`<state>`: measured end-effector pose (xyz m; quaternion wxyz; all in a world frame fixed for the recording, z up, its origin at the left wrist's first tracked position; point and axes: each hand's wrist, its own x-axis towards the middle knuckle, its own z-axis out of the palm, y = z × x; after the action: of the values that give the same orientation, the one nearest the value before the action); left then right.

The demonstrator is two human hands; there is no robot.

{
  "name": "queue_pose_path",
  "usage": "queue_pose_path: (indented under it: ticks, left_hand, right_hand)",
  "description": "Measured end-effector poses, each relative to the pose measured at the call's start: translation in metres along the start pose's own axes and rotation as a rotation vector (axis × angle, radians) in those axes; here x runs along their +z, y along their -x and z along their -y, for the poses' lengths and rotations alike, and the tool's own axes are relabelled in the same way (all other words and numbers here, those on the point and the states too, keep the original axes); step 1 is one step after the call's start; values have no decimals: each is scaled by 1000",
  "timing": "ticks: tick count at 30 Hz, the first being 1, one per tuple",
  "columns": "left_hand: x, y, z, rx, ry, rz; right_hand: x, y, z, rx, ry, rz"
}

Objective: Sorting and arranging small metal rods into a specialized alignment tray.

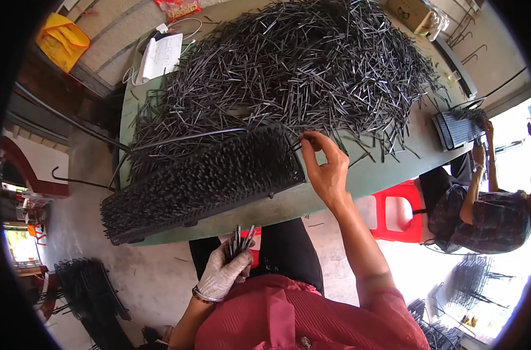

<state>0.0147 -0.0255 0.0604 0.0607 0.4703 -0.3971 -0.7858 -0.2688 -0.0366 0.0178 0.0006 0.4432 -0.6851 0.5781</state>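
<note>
My left hand [223, 273], in a pale work glove, is closed round a bunch of thin dark sticks [240, 240] above my lap. A long black rack [201, 213], densely filled with upright black sticks [201, 172], lies slantwise along the table's near edge. At its right end, my bare right hand [325, 169] pinches a thin black stick between thumb and forefinger, its tip pointing into the rack; the fingers partly hide it. Beyond the rack spreads a large heap of loose black sticks [312, 70].
The green table [359, 181] holds a white notebook [163, 55], a cable and a cardboard box [407, 13]. At right, a person [481, 216] works at another rack [457, 129]. A red stool [398, 213] stands between us. Stacked racks [90, 291] are on the floor at left.
</note>
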Motion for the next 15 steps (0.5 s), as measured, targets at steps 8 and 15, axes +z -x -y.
queue_pose_path:
  ticks: [8, 15]
  left_hand:
    - [-11, -19, -30, -51, -42, 101]
    - [-25, -35, -59, -102, -87, 205]
  right_hand:
    - [1, 2, 4, 29, 102, 10]
    - [6, 4, 14, 36, 213, 11]
